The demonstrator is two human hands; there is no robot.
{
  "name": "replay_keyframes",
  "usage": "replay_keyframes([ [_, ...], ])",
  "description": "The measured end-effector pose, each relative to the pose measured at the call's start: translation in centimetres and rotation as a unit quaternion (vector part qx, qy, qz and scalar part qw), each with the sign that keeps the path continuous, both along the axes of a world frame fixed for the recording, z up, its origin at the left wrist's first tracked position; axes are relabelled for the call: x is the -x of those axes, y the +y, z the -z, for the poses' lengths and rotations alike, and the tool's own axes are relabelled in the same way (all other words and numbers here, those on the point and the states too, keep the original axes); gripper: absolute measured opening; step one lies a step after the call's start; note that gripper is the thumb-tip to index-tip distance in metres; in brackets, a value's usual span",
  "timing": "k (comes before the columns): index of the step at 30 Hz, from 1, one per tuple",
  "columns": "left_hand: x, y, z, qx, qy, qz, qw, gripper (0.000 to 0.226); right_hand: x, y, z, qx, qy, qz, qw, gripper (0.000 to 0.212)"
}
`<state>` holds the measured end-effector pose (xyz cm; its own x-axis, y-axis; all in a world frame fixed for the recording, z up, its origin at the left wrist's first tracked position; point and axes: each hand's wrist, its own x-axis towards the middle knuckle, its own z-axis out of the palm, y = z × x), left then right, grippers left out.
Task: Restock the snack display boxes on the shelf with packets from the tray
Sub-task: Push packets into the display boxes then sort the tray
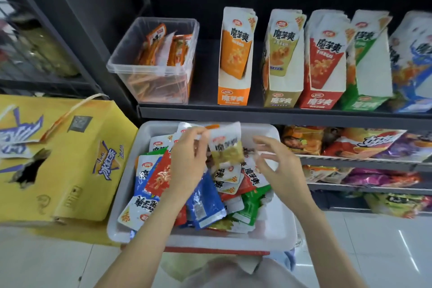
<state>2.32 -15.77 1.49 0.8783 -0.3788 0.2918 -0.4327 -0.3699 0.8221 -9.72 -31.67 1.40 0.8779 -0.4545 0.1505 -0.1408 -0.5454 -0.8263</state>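
A white tray [268,234] below the shelf holds several mixed snack packets in red, blue, green and white. My left hand [187,159] pinches a yellow-and-white packet [225,147] by its top corner and holds it above the tray. My right hand [278,166] hovers just right of that packet with fingers spread and slightly curled, holding nothing. On the black shelf [257,113] stand open display boxes: orange [235,58], khaki-yellow [281,61], red [325,63], green [367,65] and blue [413,65].
A clear plastic bin [154,61] with orange packets stands at the shelf's left. A yellow carton [58,159] sits on the floor left of the tray. Lower shelves at the right hold large snack bags [350,142]. White tiled floor lies below.
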Motion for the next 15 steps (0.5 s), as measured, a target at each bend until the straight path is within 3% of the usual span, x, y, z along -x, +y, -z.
replay_keyframes([
  [2, -0.3, -0.7, -1.5, 0.086, 0.099, -0.042, 0.99, 0.016, -0.2, -0.1, -1.0, -0.011, -0.03, 0.016, 0.999, 0.033],
  [5, -0.7, -1.5, -2.1, 0.129, 0.185, -0.063, 0.972, 0.017, -0.8, 0.1, -1.5, 0.015, -0.048, -0.019, 0.999, 0.033],
  [7, -0.7, -1.9, -1.8, 0.136, 0.213, -0.065, 0.965, 0.017, -1.1, 0.3, -1.2, 0.078, -0.056, -0.029, 0.995, 0.033],
  [12, 0.6, -3.1, -2.9, 0.2, 0.29, -0.056, 0.934, 0.018, -2.3, 1.4, -0.8, 0.263, -0.036, -0.011, 0.964, 0.061],
  [15, 1.5, -3.6, -4.6, 0.186, 0.258, 0.016, 0.948, 0.018, -2.9, 1.3, -1.4, 0.252, -0.082, 0.035, 0.964, 0.033],
])
